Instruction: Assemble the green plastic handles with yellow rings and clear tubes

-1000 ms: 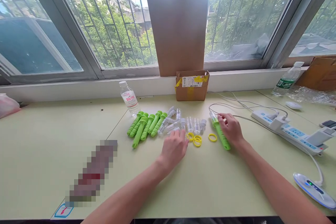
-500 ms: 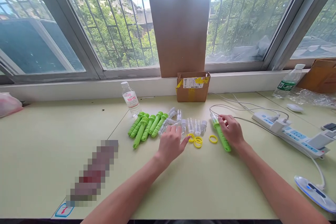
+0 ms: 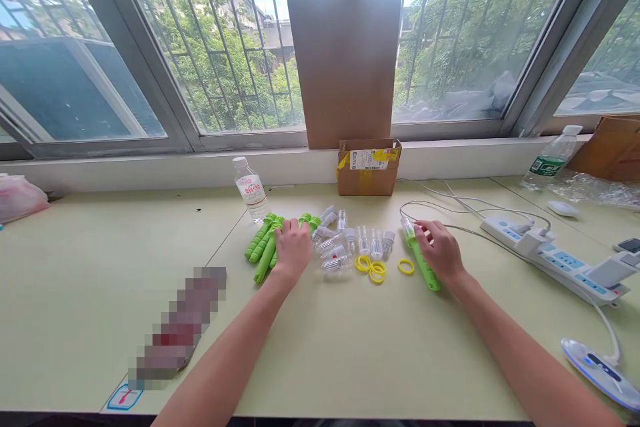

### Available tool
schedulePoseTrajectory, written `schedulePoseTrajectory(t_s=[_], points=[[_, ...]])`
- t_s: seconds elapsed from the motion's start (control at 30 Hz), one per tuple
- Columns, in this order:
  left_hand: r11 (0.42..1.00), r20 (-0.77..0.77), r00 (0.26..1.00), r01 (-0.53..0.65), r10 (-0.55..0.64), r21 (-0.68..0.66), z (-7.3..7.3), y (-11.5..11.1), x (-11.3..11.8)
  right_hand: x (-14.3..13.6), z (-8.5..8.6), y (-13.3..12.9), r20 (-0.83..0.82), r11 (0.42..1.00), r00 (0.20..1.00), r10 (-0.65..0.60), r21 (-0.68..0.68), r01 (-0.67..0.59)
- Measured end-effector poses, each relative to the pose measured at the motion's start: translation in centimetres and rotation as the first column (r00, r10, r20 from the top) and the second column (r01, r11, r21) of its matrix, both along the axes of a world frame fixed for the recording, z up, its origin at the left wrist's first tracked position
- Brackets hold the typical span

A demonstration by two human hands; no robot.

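My right hand (image 3: 440, 250) is closed round the upper part of a green ridged plastic handle (image 3: 425, 268), its thumb and fingertips near the collar. A clear tube (image 3: 405, 223) sits at that handle's far end. Over on the left, my left hand (image 3: 294, 248) reaches across a bunch of similar green handles (image 3: 261, 240), fingers apart and pointing forward; its fingertips partly cover them. Between the hands lie several clear tubes (image 3: 377, 243), some with whitish caps (image 3: 389, 237). Several yellow rings (image 3: 377, 271) lie in front of the tubes, and a separate yellow ring (image 3: 406, 267) is beside the held handle.
A water bottle (image 3: 251, 191) stands behind the green handles. At the back is a small cardboard box (image 3: 367, 177) before an upright cardboard sheet (image 3: 347, 73). Cables run to a power strip (image 3: 555, 257) on the right. A white-and-blue device (image 3: 597, 370) lies near the front.
My left hand has moved left from over the clear tubes to the green handles, uncovering the tubes. My right hand stays at the same handle.
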State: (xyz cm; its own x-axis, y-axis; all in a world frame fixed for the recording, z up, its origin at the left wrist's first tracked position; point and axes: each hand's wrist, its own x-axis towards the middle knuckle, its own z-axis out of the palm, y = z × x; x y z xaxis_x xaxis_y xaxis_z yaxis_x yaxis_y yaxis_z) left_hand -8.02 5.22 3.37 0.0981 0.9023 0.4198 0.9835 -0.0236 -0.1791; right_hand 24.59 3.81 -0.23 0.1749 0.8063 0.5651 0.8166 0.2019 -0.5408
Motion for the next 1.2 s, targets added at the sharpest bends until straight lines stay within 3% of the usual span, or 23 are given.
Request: schedulePoseTrajectory(t_s=[0.77, 1.0, 1.2], points=[[0.992, -0.014, 1.0, 0.011, -0.012, -0.122, 0.1, -1.0, 0.4, -0.2, 0.1, -0.1, 0.002, 1.0, 1.0, -0.003, 0.002, 0.003], [0.998, 0.022, 0.999, -0.026, 0.027, -0.053, 0.7, -1.0, 0.6, -0.5, 0.3, -0.4, 0.025, 0.999, 0.999, -0.02, 0.043, 0.019], [1.0, 0.121, 0.993, 0.012, -0.015, 0.025, 1.6, -1.8, 1.1, -1.3, 1.0, -1.2, 0.124, 0.991, 0.992, 0.001, 0.134, -0.018]])
